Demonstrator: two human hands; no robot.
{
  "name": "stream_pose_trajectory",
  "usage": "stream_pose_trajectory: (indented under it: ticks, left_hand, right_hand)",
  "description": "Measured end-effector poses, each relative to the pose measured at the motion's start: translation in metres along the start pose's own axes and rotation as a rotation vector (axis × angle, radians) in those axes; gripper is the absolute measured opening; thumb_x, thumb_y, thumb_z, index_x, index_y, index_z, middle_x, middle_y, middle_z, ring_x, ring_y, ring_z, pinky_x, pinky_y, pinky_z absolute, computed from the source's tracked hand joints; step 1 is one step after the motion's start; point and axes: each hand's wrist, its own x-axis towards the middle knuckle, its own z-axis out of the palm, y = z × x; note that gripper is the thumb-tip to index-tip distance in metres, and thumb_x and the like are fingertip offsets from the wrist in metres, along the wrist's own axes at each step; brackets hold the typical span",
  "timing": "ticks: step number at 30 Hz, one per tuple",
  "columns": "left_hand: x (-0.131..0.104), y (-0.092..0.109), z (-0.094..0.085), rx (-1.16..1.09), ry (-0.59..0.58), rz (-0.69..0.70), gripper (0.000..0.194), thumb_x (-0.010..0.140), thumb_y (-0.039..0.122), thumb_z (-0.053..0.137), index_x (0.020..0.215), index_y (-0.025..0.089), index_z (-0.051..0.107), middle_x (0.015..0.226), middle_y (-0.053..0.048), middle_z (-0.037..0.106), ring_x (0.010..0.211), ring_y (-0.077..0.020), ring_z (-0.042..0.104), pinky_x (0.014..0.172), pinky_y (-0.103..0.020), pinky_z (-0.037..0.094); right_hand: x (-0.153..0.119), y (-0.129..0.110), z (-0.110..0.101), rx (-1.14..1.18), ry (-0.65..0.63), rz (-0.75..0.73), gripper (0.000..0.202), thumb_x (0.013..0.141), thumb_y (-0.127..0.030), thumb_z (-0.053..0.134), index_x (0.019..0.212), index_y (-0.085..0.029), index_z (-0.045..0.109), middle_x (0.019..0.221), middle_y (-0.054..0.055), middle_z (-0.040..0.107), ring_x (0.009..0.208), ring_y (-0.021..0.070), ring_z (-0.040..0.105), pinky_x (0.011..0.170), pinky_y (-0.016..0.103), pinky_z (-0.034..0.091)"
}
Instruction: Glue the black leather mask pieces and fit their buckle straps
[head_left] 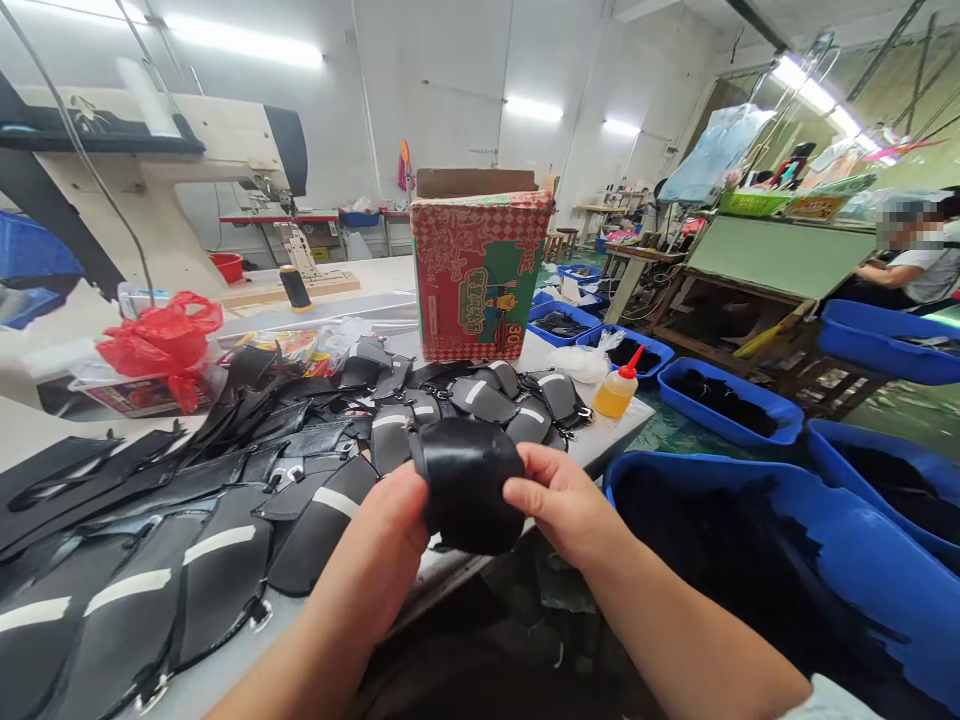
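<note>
A smooth, glossy black leather piece [472,485] is held up in front of me, over the table's front edge. My left hand [394,525] grips its left side, the fingers mostly hidden behind it. At its upper right side, my right hand [559,490] pinches the rim between thumb and fingers. Behind and left of it, many black leather pieces [225,560] with pale strips and metal rings lie in rows and overlapping piles on the table.
A red printed carton [480,280] stands behind the pile, with a glue bottle [616,385] to its right. A sewing machine [172,160] is at the left. Blue tubs [750,480] stand at the right; a seated person [915,260] is beyond.
</note>
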Motion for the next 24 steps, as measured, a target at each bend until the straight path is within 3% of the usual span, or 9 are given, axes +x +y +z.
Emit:
stream_pose_trajectory:
  ticks: [1, 3, 7, 10, 12, 14, 17, 20, 24]
  left_hand:
    - [0.002, 0.004, 0.003, 0.053, -0.029, 0.066, 0.038, 0.061, 0.044, 0.077, 0.086, 0.015, 0.07, 0.078, -0.004, 0.07, 0.075, -0.0214, 0.063, 0.068, -0.027, 0.048]
    - [0.006, 0.009, 0.008, 0.106, -0.02, 0.149, 0.029, 0.065, 0.034, 0.077, 0.087, 0.017, 0.068, 0.08, -0.003, 0.07, 0.077, -0.0188, 0.062, 0.071, -0.025, 0.047]
    - [0.017, 0.016, 0.013, 0.145, 0.071, 0.243, 0.024, 0.069, 0.036, 0.073, 0.078, 0.016, 0.065, 0.069, -0.001, 0.066, 0.064, -0.0141, 0.058, 0.06, -0.022, 0.046]
    - [0.025, 0.019, 0.011, 0.263, 0.089, 0.311, 0.026, 0.069, 0.039, 0.072, 0.072, 0.015, 0.063, 0.065, 0.0, 0.064, 0.06, -0.0127, 0.055, 0.057, -0.021, 0.044]
    - [0.028, 0.02, 0.009, 0.304, 0.055, 0.316, 0.027, 0.068, 0.04, 0.072, 0.074, 0.015, 0.063, 0.068, 0.0, 0.065, 0.06, -0.0126, 0.054, 0.056, -0.021, 0.044]
    - [0.03, 0.021, 0.006, 0.35, -0.053, 0.256, 0.028, 0.064, 0.037, 0.074, 0.078, 0.015, 0.065, 0.071, -0.001, 0.066, 0.064, -0.0141, 0.056, 0.059, -0.023, 0.045]
    - [0.028, 0.021, 0.004, 0.449, -0.161, 0.175, 0.027, 0.059, 0.032, 0.076, 0.077, 0.014, 0.068, 0.07, -0.002, 0.066, 0.066, -0.0172, 0.058, 0.063, -0.026, 0.047]
    - [0.024, 0.018, 0.003, 0.51, -0.141, 0.164, 0.025, 0.058, 0.034, 0.074, 0.069, 0.013, 0.068, 0.062, -0.002, 0.064, 0.061, -0.0183, 0.058, 0.06, -0.028, 0.048]
    - [0.016, 0.004, 0.0, 0.65, -0.083, 0.206, 0.03, 0.059, 0.042, 0.073, 0.068, 0.014, 0.068, 0.06, -0.004, 0.064, 0.058, -0.0209, 0.06, 0.055, -0.029, 0.051]
  right_hand:
    - [0.004, -0.004, 0.003, 0.03, 0.07, -0.046, 0.032, 0.06, -0.04, 0.079, 0.063, -0.016, 0.058, 0.058, -0.005, 0.056, 0.053, 0.0074, 0.047, 0.054, 0.019, 0.038]
    - [0.01, -0.01, 0.007, 0.047, 0.084, -0.078, 0.035, 0.057, -0.042, 0.08, 0.063, -0.017, 0.057, 0.058, -0.005, 0.056, 0.052, 0.0079, 0.047, 0.053, 0.02, 0.038]
    - [0.009, -0.013, 0.011, -0.09, -0.052, -0.035, 0.035, 0.062, -0.04, 0.077, 0.084, -0.016, 0.065, 0.07, 0.0, 0.062, 0.064, 0.0133, 0.055, 0.062, 0.025, 0.043]
    - [0.005, -0.011, 0.011, -0.143, -0.031, -0.056, 0.033, 0.066, -0.038, 0.074, 0.088, -0.016, 0.065, 0.073, 0.0, 0.062, 0.068, 0.0141, 0.056, 0.064, 0.026, 0.043]
    - [0.003, -0.009, 0.011, -0.13, -0.011, -0.073, 0.035, 0.065, -0.037, 0.075, 0.092, -0.017, 0.064, 0.076, 0.0, 0.063, 0.072, 0.0148, 0.057, 0.068, 0.027, 0.044]
    - [0.002, -0.007, 0.011, -0.094, 0.034, -0.087, 0.037, 0.064, -0.036, 0.075, 0.094, -0.019, 0.063, 0.079, 0.0, 0.064, 0.075, 0.0157, 0.058, 0.071, 0.028, 0.045]
    - [-0.001, -0.006, 0.011, -0.066, 0.101, -0.072, 0.033, 0.061, -0.034, 0.077, 0.086, -0.018, 0.063, 0.076, 0.0, 0.065, 0.073, 0.0155, 0.058, 0.069, 0.028, 0.045]
    - [-0.005, -0.005, 0.007, -0.098, 0.141, -0.028, 0.03, 0.054, -0.032, 0.08, 0.069, -0.017, 0.059, 0.065, -0.003, 0.061, 0.061, 0.0119, 0.055, 0.061, 0.025, 0.043]
    - [-0.016, 0.001, -0.006, -0.115, 0.281, 0.076, 0.049, 0.04, -0.041, 0.085, 0.051, -0.019, 0.042, 0.041, -0.009, 0.047, 0.037, 0.0079, 0.043, 0.04, 0.021, 0.034]
